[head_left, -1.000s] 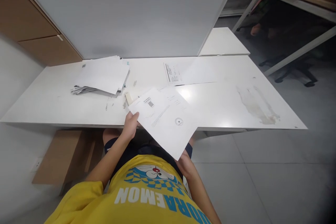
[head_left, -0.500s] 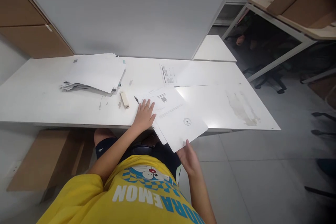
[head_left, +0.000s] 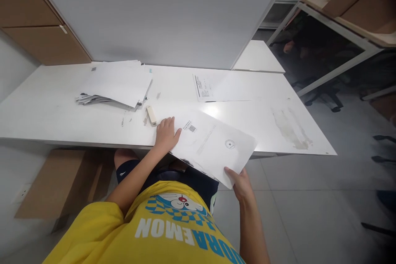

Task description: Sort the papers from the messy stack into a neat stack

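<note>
White printed paper sheets (head_left: 210,140) bear a round stamp (head_left: 229,144); right fingers (head_left: 231,172) pinch one corner; left fingers (head_left: 166,123), thumb (head_left: 177,133) apart, touch an edge.

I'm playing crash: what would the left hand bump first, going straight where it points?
Over the white desk, the left hand would probably meet the grey panel first, though depth is unclear.

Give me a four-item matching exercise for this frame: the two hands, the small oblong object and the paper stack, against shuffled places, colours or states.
1. left hand
2. right hand
3. small oblong object
4. paper stack

A. cream-coloured
B. thumb on top, gripping the stamped sheet
C. near the grey divider
D. over the sheet's left end

Pairs: 1-D, 2-B, 3-A, 4-C
</note>
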`<state>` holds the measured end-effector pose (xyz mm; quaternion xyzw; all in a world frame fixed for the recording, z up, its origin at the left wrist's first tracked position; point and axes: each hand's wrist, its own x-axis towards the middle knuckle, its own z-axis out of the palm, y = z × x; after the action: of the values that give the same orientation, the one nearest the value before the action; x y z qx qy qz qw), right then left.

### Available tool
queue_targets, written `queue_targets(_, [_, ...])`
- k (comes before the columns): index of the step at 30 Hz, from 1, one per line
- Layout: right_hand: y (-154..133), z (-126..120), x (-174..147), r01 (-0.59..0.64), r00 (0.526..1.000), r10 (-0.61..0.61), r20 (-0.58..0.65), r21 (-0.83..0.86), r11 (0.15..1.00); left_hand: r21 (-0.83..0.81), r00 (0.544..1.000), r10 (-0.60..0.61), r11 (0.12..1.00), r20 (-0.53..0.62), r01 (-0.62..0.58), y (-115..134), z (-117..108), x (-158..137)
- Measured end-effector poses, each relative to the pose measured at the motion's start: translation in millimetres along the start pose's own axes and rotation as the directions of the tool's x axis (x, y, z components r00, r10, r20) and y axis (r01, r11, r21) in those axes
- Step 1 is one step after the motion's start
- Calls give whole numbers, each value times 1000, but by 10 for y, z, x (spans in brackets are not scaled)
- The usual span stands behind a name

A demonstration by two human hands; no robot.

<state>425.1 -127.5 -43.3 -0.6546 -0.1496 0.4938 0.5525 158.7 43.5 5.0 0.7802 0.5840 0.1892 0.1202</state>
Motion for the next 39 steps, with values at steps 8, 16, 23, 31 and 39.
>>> queue_targets(8, [-111, 78, 118, 75, 997, -76, 20, 8, 997, -31, 997, 7, 1000, 74, -5, 75, 131, -79])
queue_targets(16, [-261, 180, 134, 224, 974, -223, 26, -61, 973, -241, 989, -18, 969, 148, 53, -179, -13, -117])
queue_targets(23, [-563, 267, 235, 483, 873, -487, -38, -68, 873, -709, 977, -209, 694, -36, 123, -107, -187, -92])
queue_targets(31, [-1127, 611, 496, 698, 715, -698, 33, -8, 716, -753, 903, -187, 630, -386, -191, -135, -564, 118])
queue_targets(39, [-847, 874, 704, 658, 749, -661, 41, 74, 750, -761, 899, -210, 623, -385, -181, -298, -397, 43])
